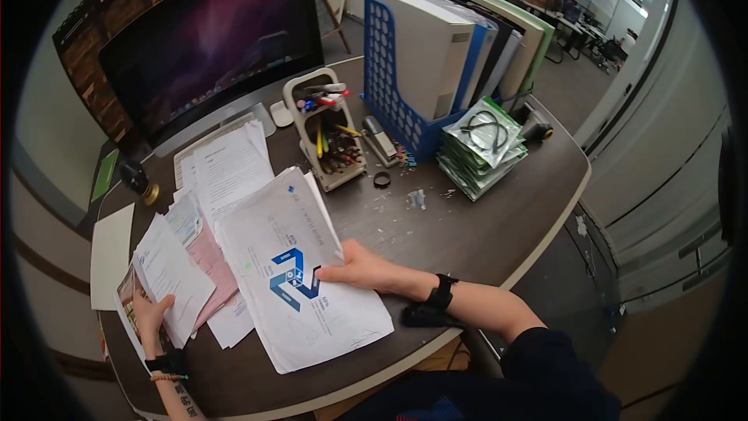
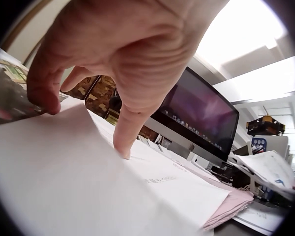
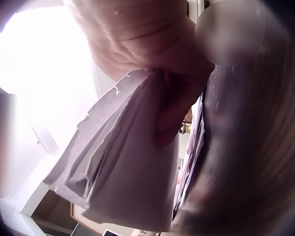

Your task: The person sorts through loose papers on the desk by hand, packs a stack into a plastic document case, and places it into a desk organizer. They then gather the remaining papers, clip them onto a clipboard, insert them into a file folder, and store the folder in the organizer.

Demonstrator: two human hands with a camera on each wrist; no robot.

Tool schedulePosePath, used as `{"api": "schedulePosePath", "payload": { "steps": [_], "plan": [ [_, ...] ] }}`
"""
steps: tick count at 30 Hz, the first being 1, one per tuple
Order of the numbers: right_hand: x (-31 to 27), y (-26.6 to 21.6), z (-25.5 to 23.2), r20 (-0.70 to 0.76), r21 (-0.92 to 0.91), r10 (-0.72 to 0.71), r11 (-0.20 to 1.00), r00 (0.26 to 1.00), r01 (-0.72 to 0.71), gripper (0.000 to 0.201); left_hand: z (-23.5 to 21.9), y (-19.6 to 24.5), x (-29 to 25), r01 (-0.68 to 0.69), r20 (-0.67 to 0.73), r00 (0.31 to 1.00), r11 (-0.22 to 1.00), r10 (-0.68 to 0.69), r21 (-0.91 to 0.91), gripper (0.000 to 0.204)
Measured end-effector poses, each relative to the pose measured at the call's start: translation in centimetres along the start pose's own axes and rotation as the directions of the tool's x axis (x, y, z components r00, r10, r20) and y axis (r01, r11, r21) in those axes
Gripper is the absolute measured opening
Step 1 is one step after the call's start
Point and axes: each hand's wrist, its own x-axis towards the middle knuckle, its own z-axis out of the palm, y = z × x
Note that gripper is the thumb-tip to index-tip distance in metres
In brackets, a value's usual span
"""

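Observation:
My right hand [image 1: 366,267] grips the side edge of a thick bundle of white papers [image 1: 265,320], its thumb across the top sheet near a blue printed logo. The bundle is lifted over the desk; in the right wrist view its layered, ragged edges [image 3: 108,142] hang below the hand. Over the left-hand pile, my left hand [image 1: 148,313] reaches down with thumb and fingers spread apart. Its thumb [image 2: 124,145] touches a white printed sheet [image 1: 173,277], and the fingertips meet another sheet's edge. Under that hand lies a colourful picture sheet [image 1: 128,304]. Pink papers [image 1: 214,265] lie beside it.
Behind the papers stand a computer monitor [image 1: 218,39] and a pen organizer [image 1: 327,136]. A stapler [image 1: 379,144], a tape roll [image 1: 382,179], a blue file holder [image 1: 382,70] and stacked green-edged packets [image 1: 479,156] are further right. White scraps [image 1: 418,199] dot the desk [image 1: 467,218].

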Motion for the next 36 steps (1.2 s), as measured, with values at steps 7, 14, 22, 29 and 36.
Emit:
{"api": "schedulePosePath", "payload": {
  "steps": [7,14,22,29,36],
  "plan": [
    [0.1,0.4,-0.2,0.01,-0.092,0.01,0.996,1.0,-0.009,0.036,0.5,-0.7,0.4,0.098,0.039,0.994,0.991,-0.102,0.088,0.041],
    [-0.2,-0.6,0.1,-0.089,-0.084,0.109,0.99,0.99,-0.116,0.021,0.7,3.6,-3.7,-0.211,0.218,0.966,0.914,0.14,0.347,0.082],
    [0.1,-0.7,1.4,-0.074,0.021,0.08,0.997,0.994,-0.078,0.024,0.0,7.5,-9.5,-0.089,0.145,0.989,0.833,0.011,0.546,0.082],
    [0.1,-1.2,1.7,-0.105,-0.013,0.095,0.995,0.99,-0.097,0.025,-2.1,4.3,-7.9,-0.079,0.052,0.997,0.899,0.062,0.43,0.045],
    [0.0,-1.4,1.8,-0.105,-0.02,0.086,0.996,0.991,-0.089,0.027,-2.4,17.0,-13.8,-0.266,-0.007,0.944,0.772,0.331,0.577,0.056]
  ]
}}
